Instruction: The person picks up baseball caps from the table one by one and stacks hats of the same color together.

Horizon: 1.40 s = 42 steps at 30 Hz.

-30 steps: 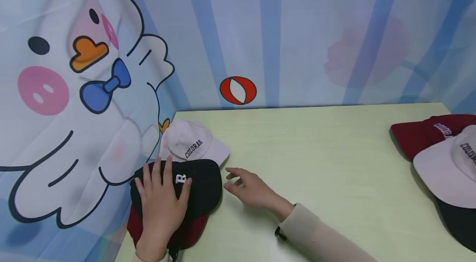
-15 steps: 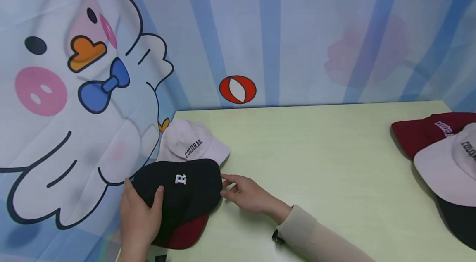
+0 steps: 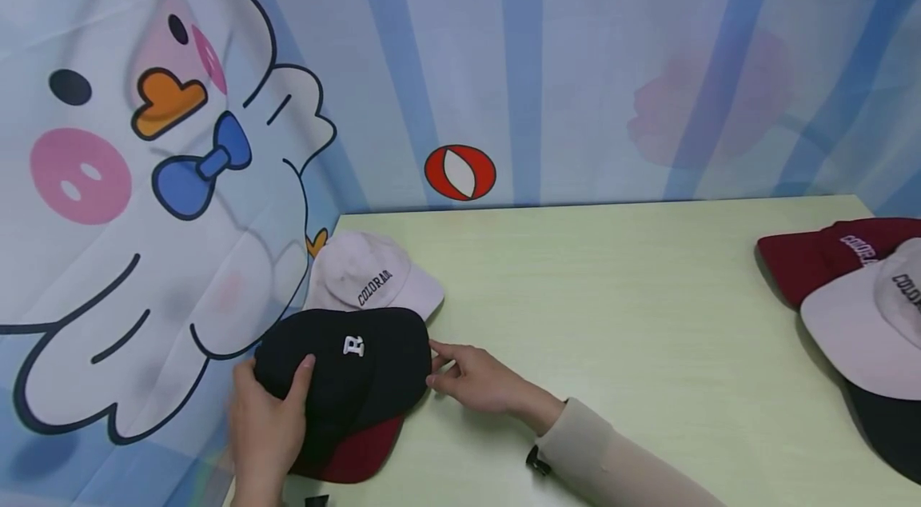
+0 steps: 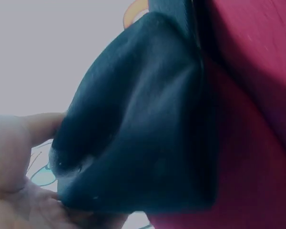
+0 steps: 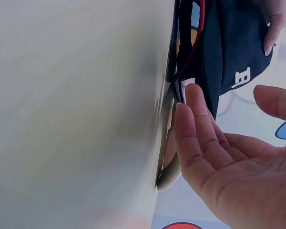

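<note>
A black baseball cap (image 3: 381,379) with a white letter lies on top of a dark red cap (image 3: 367,453), whose brim sticks out at the front. My left hand (image 3: 265,431) grips the black cap by the side of its crown, thumb on top and fingers round the far side. In the left wrist view the crown's dark fabric (image 4: 133,133) is dented. My right hand (image 3: 484,381) is at the tip of the black brim. Its fingers are nearly straight in the right wrist view, fingertips (image 5: 186,117) beside the brim and thumb apart from it.
Just behind the black cap is a white cap (image 3: 367,275) with dark lettering, partly covered. At the right edge, a red cap (image 3: 809,255), a white cap (image 3: 842,331) and a black cap (image 3: 888,427) overlap. A printed cloth (image 3: 590,67) rises behind the pale table (image 3: 597,275).
My left hand has slid from the top of the black cap to its left side and taken hold there. My right hand has come slightly left, up to the brim tip.
</note>
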Each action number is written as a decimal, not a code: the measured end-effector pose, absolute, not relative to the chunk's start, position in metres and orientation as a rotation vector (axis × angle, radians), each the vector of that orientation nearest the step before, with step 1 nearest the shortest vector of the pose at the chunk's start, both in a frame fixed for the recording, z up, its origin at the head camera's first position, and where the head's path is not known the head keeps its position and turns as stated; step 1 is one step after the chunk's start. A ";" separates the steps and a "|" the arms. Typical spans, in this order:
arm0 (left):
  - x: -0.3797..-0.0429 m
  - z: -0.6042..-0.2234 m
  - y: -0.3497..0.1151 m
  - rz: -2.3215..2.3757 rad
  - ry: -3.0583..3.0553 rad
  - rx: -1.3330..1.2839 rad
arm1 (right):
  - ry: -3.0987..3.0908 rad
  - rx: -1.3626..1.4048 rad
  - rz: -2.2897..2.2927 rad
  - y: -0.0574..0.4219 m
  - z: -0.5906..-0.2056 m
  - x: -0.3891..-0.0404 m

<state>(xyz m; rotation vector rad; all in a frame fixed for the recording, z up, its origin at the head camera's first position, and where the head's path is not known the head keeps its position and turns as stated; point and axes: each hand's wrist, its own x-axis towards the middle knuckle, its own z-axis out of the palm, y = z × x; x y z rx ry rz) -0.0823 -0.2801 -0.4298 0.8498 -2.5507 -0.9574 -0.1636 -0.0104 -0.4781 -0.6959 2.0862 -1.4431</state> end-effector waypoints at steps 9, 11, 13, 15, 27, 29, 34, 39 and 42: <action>-0.088 -0.419 -0.269 -1.358 -2.320 0.746 | 2.070 -0.688 -1.454 -0.008 -0.478 -0.162; -0.089 -0.417 -0.267 -1.424 -2.277 0.748 | 2.072 -0.686 -1.456 -0.007 -0.478 -0.162; -0.090 -0.415 -0.264 -1.479 -2.239 0.758 | 2.073 -0.687 -1.458 -0.006 -0.477 -0.162; -0.092 -0.413 -0.262 -1.541 -2.193 0.763 | 2.080 -0.688 -1.458 -0.005 -0.477 -0.163; -0.104 -0.406 -0.249 -1.673 -2.037 0.619 | 2.261 -0.674 -1.457 0.015 -0.472 -0.178; -0.105 -0.405 -0.248 -1.668 -2.045 0.602 | 2.294 -0.661 -1.469 0.019 -0.468 -0.181; -0.108 -0.402 -0.243 -1.688 -2.087 0.529 | 2.338 -0.614 -1.481 0.028 -0.456 -0.186; -0.112 -0.399 -0.234 -1.745 -2.147 0.413 | 2.324 -0.631 -1.517 0.034 -0.447 -0.188; -0.116 -0.400 -0.228 -1.767 -2.216 0.332 | 2.295 -0.681 -1.573 0.037 -0.445 -0.189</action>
